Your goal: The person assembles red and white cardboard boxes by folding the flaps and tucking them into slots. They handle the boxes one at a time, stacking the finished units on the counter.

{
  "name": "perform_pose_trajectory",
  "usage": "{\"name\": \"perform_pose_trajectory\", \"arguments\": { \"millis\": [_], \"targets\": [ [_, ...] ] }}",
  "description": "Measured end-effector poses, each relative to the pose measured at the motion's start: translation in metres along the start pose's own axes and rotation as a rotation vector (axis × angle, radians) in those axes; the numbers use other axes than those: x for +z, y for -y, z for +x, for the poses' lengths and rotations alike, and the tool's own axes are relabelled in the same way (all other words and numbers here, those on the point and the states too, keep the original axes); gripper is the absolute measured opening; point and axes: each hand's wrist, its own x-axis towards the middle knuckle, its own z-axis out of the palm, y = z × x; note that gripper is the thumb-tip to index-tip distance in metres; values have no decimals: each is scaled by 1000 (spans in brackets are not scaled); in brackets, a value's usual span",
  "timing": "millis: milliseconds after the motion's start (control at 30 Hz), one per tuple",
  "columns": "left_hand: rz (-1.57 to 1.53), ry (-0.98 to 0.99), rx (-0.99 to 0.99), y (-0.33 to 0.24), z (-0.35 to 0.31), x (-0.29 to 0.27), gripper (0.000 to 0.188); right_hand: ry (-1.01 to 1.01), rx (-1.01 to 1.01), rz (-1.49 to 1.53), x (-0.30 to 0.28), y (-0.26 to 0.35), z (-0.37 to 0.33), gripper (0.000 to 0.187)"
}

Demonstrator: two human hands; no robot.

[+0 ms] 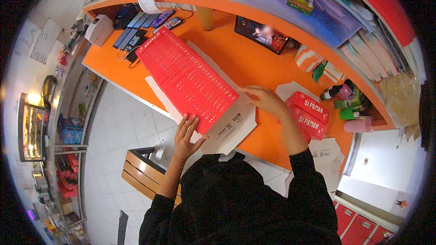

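On the orange counter lies a long row of red cardboard food boxes (190, 75), folded flat and overlapping like a fan, with white lettering along their edges. The front box blank (227, 129) shows its plain white inside with small dark print. My left hand (187, 137) rests on the near left edge of the row, fingers flat and thumb apart. At the row's right corner, my right hand (263, 98) reaches over with stretched fingers touching the edge of the white card. Beside my right forearm stand folded red boxes (308, 113) on another white blank.
Several phones (136, 29) and a white printer (99, 30) occupy the far left of the counter. A tablet (261, 35) leans at the back, below a shelf with a blue plastic container (299, 9). Bottles and a pink cup (358, 125) stand right. A slatted wooden stool (143, 174) is below left.
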Motion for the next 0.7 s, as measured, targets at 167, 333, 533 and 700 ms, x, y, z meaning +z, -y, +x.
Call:
{"name": "perform_pose_trajectory", "arguments": {
  "millis": [167, 333, 533, 700],
  "targets": [
    [-7, 46, 16, 1, -5, 0, 65, -300, 293, -621, -81, -37, -99, 52],
    [-8, 14, 20, 1, -7, 3, 76, -3, 725, -208, -123, -74, -155, 53],
    [-51, -203, -255, -6, -35, 40, 84, -135, 529, -396, -115, 1, -160, 41],
    [-188, -244, -278, 18, -47, 76, 75, -220, 619, -718, -120, 55, -157, 44]
  ]
}}
